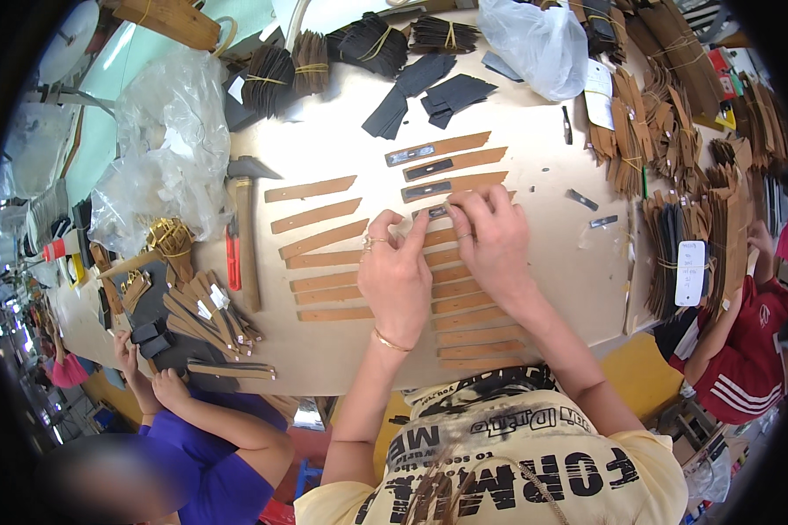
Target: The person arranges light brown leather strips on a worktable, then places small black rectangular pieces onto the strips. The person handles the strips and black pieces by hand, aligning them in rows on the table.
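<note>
Left fingers [418, 229] and right fingers [466, 212] pinch a dark rectangle [435, 213] near the middle of the desk [578, 289].
Flat, leathery brown strips [320, 220] line up toward the near edge; a crinkled clear bag [162, 144], contents unclear, slumps by the far edge.

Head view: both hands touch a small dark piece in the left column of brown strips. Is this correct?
Left is wrong: the head view shows the left hand and right hand touching the small dark piece in the right column of brown strips.
</note>
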Available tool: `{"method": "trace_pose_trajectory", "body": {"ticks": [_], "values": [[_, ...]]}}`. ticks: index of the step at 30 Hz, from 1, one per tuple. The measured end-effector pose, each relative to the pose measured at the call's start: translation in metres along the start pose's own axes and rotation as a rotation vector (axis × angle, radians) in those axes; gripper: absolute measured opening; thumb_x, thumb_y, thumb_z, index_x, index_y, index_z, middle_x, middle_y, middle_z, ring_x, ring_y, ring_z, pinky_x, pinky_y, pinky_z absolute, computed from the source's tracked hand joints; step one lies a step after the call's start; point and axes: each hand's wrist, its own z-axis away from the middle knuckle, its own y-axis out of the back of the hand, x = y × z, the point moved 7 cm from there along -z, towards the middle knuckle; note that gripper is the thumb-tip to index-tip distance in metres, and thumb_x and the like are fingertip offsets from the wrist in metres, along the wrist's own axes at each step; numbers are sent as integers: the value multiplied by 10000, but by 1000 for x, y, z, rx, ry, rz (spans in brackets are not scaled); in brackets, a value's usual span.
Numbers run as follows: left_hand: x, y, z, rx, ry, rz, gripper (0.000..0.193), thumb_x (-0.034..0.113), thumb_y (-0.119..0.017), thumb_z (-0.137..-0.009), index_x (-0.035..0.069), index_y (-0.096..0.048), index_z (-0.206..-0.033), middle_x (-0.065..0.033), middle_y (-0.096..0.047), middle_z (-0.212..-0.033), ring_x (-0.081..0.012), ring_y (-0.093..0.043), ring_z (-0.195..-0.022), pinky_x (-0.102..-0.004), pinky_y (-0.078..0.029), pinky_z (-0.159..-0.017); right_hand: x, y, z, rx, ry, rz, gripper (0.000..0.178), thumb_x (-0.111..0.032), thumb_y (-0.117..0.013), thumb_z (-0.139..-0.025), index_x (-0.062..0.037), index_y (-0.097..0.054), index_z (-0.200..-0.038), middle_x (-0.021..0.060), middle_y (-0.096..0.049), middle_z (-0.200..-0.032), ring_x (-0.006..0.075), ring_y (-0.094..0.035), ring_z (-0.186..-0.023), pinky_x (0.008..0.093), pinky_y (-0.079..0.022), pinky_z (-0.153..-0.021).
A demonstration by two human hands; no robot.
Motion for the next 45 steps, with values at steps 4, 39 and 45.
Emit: {"method": "trace_pose_trajectory", "body": {"ticks": [4,39,45], "values": [[2,-8,4,-87,-59,-214,456,-10,-616,-774,168,-707,-1184,-79,-574,-1113,-228,-607,-894,-366,-492,-687,-10,5,12,-81,191,192,337,-81,-629,-870,-221,-694,-1170,59,-585,-1269,216,-574,-964,397,-390,-839],[99,-13,26,-328,45,1012,224,69,-720,-878,50,-727,-1101,-65,-601,-1052,-98,-564,-795,-244,-455,-694,42,121,53,-283,-262,-802,160,-127,-574,-993,19,-619,-1040,16,-622,-984,103,-544,-941,264,-444,-866],[77,9,43,-350,-30,1112,132,31,-754,-839,56,-743,-968,-53,-551,-1106,-131,-513,-965,-280,-441,-855,29,86,68,-577,-564,-1429,235,-147,-545,-1020,31,-657,-1124,54,-677,-1023,133,-628,-932,290,-508,-848]]}}
